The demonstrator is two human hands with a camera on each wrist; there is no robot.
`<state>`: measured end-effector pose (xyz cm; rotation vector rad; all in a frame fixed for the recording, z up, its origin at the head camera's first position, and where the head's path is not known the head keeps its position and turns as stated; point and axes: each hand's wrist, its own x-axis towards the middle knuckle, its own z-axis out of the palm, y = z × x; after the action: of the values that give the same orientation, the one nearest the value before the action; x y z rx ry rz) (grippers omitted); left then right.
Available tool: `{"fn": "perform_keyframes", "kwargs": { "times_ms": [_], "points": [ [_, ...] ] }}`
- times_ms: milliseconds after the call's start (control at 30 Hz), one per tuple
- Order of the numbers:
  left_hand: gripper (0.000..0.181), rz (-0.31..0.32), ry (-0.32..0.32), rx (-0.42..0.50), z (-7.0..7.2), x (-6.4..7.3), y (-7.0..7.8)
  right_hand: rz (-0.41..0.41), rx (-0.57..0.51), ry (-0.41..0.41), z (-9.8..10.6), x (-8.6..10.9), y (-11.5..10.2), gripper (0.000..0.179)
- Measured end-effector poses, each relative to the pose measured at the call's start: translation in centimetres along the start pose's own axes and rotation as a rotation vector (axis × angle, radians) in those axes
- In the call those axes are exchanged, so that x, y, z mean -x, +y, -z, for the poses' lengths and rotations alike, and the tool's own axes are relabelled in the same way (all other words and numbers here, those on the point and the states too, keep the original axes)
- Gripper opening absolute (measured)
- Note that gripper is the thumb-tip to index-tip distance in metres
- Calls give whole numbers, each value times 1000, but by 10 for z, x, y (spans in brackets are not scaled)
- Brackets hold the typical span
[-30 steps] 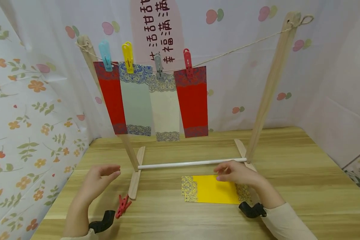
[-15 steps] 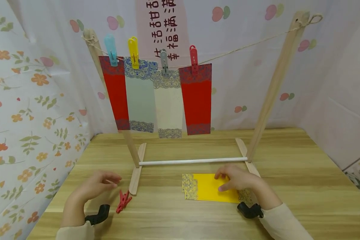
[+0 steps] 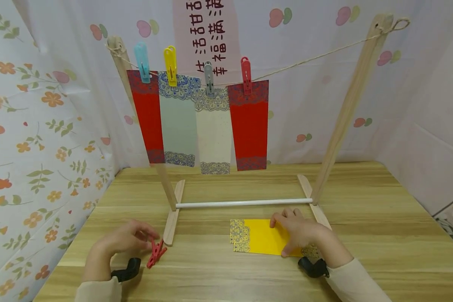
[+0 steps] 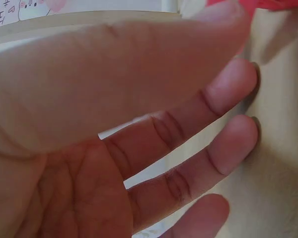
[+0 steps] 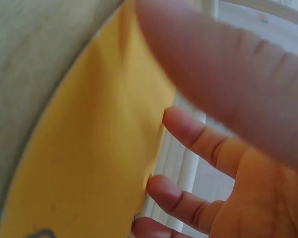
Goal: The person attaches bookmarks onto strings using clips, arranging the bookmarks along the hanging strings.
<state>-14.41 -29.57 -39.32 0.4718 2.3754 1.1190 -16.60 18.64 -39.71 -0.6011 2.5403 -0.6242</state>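
At the lower left of the head view we see the left hand (image 3: 122,240), its fingertips at a red clothespin (image 3: 157,251) lying on the wooden table (image 3: 219,281). Its thumb overlaps the red plastic in the left wrist view, and the other visible fingers are bent and parted; we cannot tell whether it pinches the clothespin (the upper edge of that view cuts most of the clothespin off).

Above, from upper left to upper centre, we find a light blue clip (image 3: 141,63) on a narrow red card (image 3: 149,121), a yellow clip (image 3: 170,65) on a grey-green card (image 3: 179,126), a grey clip (image 3: 209,79) on a cream card (image 3: 214,136) and a red clip (image 3: 246,75) on a wide red card (image 3: 250,132), all hanging from a string (image 3: 305,62).

Right of lower centre lies a yellow card (image 3: 259,237) with a stepped left end. Over its right part the right hand (image 3: 302,230) grips it across its width, thumb at the near edge, bent fingers at the far edge. A wooden post (image 3: 353,100) leans at upper right, the string tied to its top.
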Motion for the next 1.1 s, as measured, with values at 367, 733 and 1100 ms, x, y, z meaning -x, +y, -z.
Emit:
{"fn": "perform_keyframes", "kwargs": {
  "times_ms": [367, 733, 1100],
  "points": [
    [10, 20, 7, -52, -2, -2, 0, -64, 97, 37, -4, 0, -6, 62],
    [9, -87, 51, 2, 0, -4, 0, -67, 92, 7, -3, 0, -7, 67],
    [41, -87, 87, 129, 1, -8, 4, -92, 93, 49, -2, -2, -4, 54]
  ]
}}
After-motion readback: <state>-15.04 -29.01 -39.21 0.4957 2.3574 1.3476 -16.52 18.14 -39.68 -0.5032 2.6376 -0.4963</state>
